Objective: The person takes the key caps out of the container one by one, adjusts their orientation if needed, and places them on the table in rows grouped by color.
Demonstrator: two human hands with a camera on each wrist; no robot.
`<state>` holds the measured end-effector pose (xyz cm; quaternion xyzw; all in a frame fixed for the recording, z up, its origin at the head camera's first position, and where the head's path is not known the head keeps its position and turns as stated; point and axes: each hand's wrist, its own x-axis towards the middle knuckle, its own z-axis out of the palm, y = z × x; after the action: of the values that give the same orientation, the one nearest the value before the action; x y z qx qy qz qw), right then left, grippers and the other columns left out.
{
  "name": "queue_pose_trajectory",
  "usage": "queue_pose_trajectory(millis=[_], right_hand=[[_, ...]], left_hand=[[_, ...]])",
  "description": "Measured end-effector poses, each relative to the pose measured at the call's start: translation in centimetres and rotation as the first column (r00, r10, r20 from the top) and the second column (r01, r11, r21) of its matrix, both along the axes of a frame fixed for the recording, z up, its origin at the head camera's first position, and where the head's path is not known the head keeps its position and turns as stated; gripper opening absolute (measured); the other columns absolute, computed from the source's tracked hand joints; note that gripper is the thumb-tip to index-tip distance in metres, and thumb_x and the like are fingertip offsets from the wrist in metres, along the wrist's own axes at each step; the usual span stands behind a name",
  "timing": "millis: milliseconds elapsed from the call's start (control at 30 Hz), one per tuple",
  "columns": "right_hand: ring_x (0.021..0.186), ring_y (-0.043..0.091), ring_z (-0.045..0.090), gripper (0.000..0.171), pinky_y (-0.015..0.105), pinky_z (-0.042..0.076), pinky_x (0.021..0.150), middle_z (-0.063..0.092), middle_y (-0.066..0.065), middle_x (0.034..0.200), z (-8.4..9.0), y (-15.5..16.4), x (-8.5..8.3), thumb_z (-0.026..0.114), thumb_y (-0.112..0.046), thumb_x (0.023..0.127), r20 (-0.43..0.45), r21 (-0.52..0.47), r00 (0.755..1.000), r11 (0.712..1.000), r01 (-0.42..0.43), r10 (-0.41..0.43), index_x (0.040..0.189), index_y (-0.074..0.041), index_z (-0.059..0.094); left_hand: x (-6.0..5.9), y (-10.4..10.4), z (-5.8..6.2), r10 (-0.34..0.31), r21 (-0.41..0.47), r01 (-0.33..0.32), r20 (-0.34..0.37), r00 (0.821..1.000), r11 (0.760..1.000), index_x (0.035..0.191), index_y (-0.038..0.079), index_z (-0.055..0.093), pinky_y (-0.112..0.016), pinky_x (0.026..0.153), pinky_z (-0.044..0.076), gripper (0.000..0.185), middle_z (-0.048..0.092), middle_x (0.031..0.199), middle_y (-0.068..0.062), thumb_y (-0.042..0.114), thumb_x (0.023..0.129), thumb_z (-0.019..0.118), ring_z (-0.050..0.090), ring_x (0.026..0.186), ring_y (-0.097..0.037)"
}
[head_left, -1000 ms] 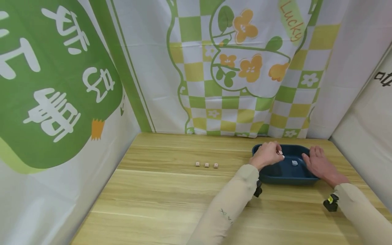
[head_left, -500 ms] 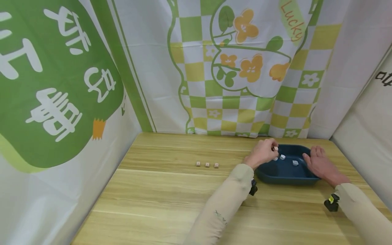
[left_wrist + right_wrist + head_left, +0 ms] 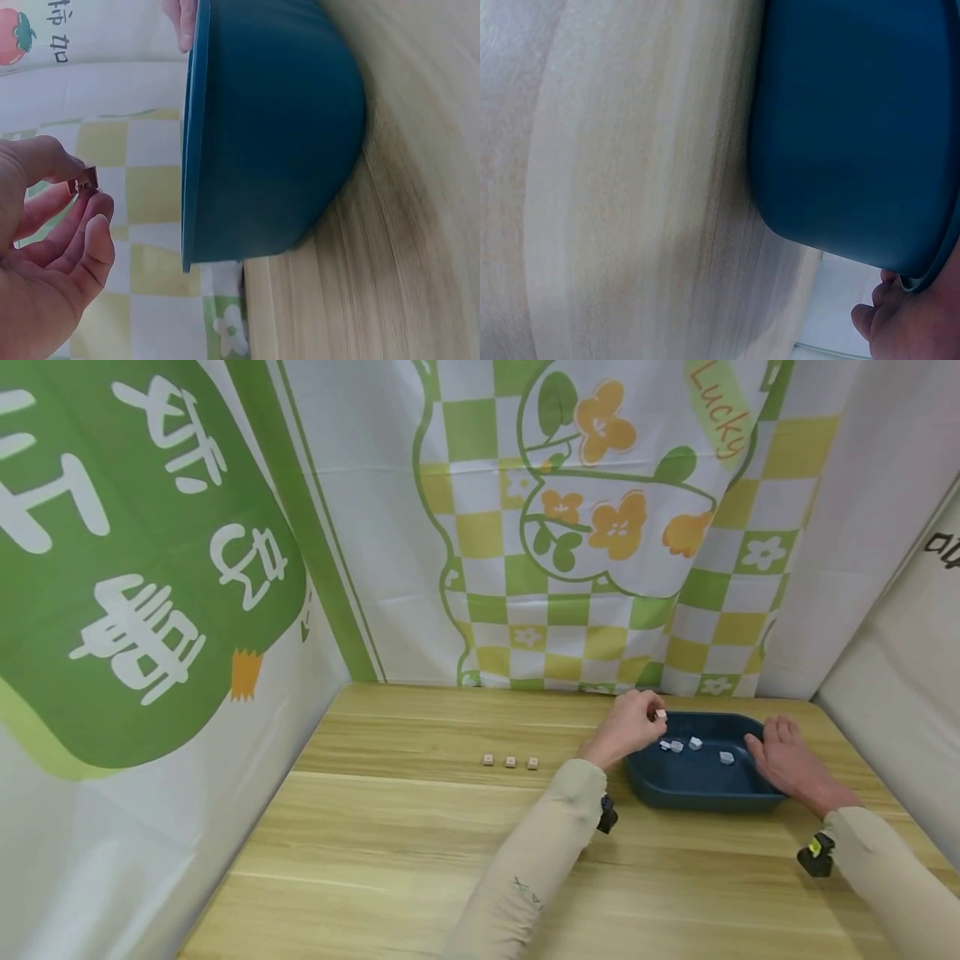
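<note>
The left hand (image 3: 628, 727) pinched a small tan cube (image 3: 661, 714) above the dark blue plastic basin's (image 3: 701, 789) 9 o'clock rim; the pinch needed firmness. The right hand (image 3: 787, 764), fingers relaxed, steadied the 3 o'clock rim.

The left hand (image 3: 45, 255) pinches a small pinkish-tan cube (image 3: 85, 181) between thumb and fingertips, held in the air just outside the rim of a dark blue plastic basin (image 3: 277, 127). The basin sits on the pale wooden table (image 3: 390, 247). Fingertips of another hand (image 3: 181, 21) touch the basin's far rim. A checked green-and-yellow cloth (image 3: 150, 187) hangs behind.
</note>
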<state>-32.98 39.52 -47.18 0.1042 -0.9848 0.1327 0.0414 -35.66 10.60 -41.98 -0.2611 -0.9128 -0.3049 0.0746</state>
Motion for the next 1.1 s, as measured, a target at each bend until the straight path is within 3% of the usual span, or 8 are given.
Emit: queue_pose_trajectory(millis=[100, 300, 633, 867, 1100], right_hand=[[0.134, 0.065, 0.011, 0.071, 0.065, 0.009, 0.115, 0.011, 0.056, 0.141, -0.1, 0.0, 0.0, 0.019, -0.033, 0.108, -0.012, 0.008, 1.0, 1.0, 0.002, -0.002, 0.135, 0.033, 0.014], [0.136, 0.065, 0.008, 0.073, 0.063, 0.004, 0.117, 0.009, 0.056, 0.141, -0.3, 0.3, -0.2, 0.017, -0.035, 0.108, -0.005, 0.002, 1.0, 1.0, 0.001, -0.001, 0.136, 0.033, 0.012], [0.136, 0.064, 0.008, 0.073, 0.064, 0.006, 0.116, 0.009, 0.055, 0.142, -0.1, 0.2, -0.1, 0.017, -0.035, 0.109, 0.004, 0.012, 1.0, 1.0, -0.002, 0.002, 0.136, 0.033, 0.012], [0.135, 0.064, 0.01, 0.071, 0.065, 0.008, 0.115, 0.01, 0.055, 0.141, -0.2, 0.1, -0.1, 0.018, -0.034, 0.108, -0.02, 0.005, 1.0, 1.0, -0.003, 0.003, 0.136, 0.032, 0.013], [0.135, 0.064, 0.009, 0.071, 0.066, 0.01, 0.114, 0.01, 0.055, 0.141, -0.4, 0.3, -0.1, 0.019, -0.033, 0.108, -0.02, 0.0, 1.0, 1.0, -0.009, 0.009, 0.136, 0.032, 0.013]], left_hand=[[-0.1, -0.5, 0.0, 0.012, -0.003, -0.012, -0.008, 1.0, 1.0, 0.106, 0.018, 0.068, -0.011, 0.068, 0.037, 0.015, 0.062, 0.092, 0.007, 0.022, 0.093, 0.062, 0.051, 0.082, -0.004], [-0.1, -1.6, 0.2, 0.007, 0.036, -0.009, 0.051, 0.999, 0.999, 0.103, 0.018, 0.067, -0.013, 0.066, 0.041, 0.012, 0.063, 0.09, 0.008, 0.024, 0.096, 0.059, 0.054, 0.077, -0.004], [-0.1, -3.9, 0.4, -0.027, 0.084, 0.017, 0.12, 0.992, 0.996, 0.108, 0.02, 0.067, -0.014, 0.07, 0.046, 0.014, 0.069, 0.098, 0.008, 0.028, 0.097, 0.061, 0.062, 0.085, -0.001], [-0.3, -5.1, 0.0, -0.051, 0.081, 0.043, 0.1, 0.994, 0.996, 0.114, 0.017, 0.069, -0.015, 0.074, 0.048, 0.021, 0.072, 0.104, 0.005, 0.027, 0.097, 0.061, 0.065, 0.091, -0.005], [-0.4, -6.2, -0.5, -0.025, 0.071, 0.016, 0.131, 0.991, 0.997, 0.111, 0.017, 0.069, -0.014, 0.07, 0.048, 0.019, 0.072, 0.101, 0.005, 0.028, 0.096, 0.064, 0.065, 0.087, -0.004]])
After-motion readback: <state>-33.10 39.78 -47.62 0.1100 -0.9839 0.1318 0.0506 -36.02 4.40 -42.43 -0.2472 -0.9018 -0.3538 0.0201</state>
